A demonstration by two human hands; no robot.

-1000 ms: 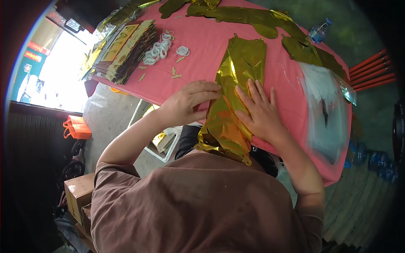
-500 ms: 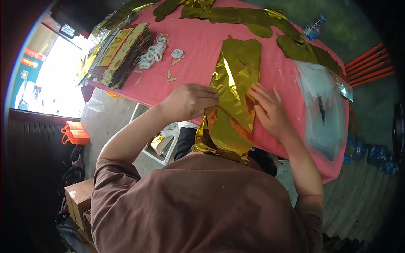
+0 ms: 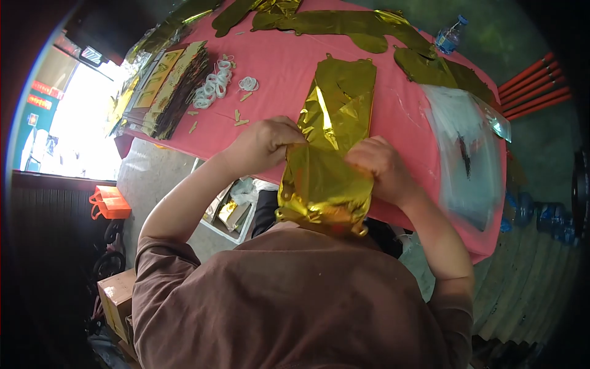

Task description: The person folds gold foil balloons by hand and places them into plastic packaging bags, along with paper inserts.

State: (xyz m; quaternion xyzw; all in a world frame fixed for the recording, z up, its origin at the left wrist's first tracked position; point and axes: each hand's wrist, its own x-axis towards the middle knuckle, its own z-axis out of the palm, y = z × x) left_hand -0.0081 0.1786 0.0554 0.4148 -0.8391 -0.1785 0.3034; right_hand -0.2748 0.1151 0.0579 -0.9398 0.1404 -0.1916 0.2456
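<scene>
A flat gold foil balloon [image 3: 338, 98] with small tabs at its corners lies lengthwise before me. Its near end hangs over the table edge, close to my chest. My left hand [image 3: 268, 142] pinches the foil's left edge, about halfway along. On the opposite edge, my right hand [image 3: 380, 167] is closed on the foil with curled fingers, some of them hidden from view. Between the two hands the foil bends, and its near part looks smoother and slightly raised.
On the pink-covered table [image 3: 270, 80] are white string coils [image 3: 214, 86], small paper strips [image 3: 238, 117], a stack of printed packets [image 3: 163, 86], clear plastic bags [image 3: 467, 160], more gold foil balloons [image 3: 332, 23] and a water bottle [image 3: 450, 38]. A white crate [image 3: 230, 234] stands below.
Both hands have gone from lying on the foil with fingers extended to pinching its edges. The near part of the foil has been pulled flatter, and the view has shifted slightly.
</scene>
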